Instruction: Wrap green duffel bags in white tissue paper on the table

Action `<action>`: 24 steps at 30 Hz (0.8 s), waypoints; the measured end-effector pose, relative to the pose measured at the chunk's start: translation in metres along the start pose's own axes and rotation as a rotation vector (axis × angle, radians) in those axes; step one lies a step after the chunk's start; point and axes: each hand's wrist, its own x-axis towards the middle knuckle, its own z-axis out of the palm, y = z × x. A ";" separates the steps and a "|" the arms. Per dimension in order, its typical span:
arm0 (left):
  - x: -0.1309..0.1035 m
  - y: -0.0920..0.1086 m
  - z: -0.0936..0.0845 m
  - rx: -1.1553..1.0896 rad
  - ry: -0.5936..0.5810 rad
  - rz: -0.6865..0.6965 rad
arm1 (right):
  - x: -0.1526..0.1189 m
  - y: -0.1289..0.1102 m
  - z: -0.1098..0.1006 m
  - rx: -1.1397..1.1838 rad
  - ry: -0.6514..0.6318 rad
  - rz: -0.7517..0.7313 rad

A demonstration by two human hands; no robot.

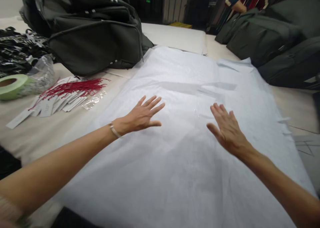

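Note:
A large pale, thin sheet, like a stack of plastic bags or film [170,174], is spread over the table in front of me, with wrinkles toward its far part. My left hand [142,116] is over its left-middle area, fingers spread and holding nothing. Across from it, my right hand [226,129] is open too, palm down over the right-middle area, thumb pointing inward. Whether either palm presses on the sheet or hovers just above it, I cannot tell. A light band circles my left wrist.
Dark bags [97,44] are piled at the back left, and more dark bags [265,37] stand at the right. Tags with red strings [72,91], a green tape roll [15,86] and dark straps [17,51] lie at left. Another person's hand [239,7] shows at the back right.

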 end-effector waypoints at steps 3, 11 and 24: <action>-0.117 0.010 0.004 0.043 -0.044 -0.089 | -0.119 -0.052 -0.004 0.009 -0.085 -0.112; -0.221 -0.022 0.033 0.135 -0.176 -0.247 | -0.231 -0.094 0.019 -0.032 -0.183 -0.229; -0.240 -0.040 0.027 0.110 -0.194 -0.249 | -0.227 -0.095 -0.017 0.055 -0.198 -0.266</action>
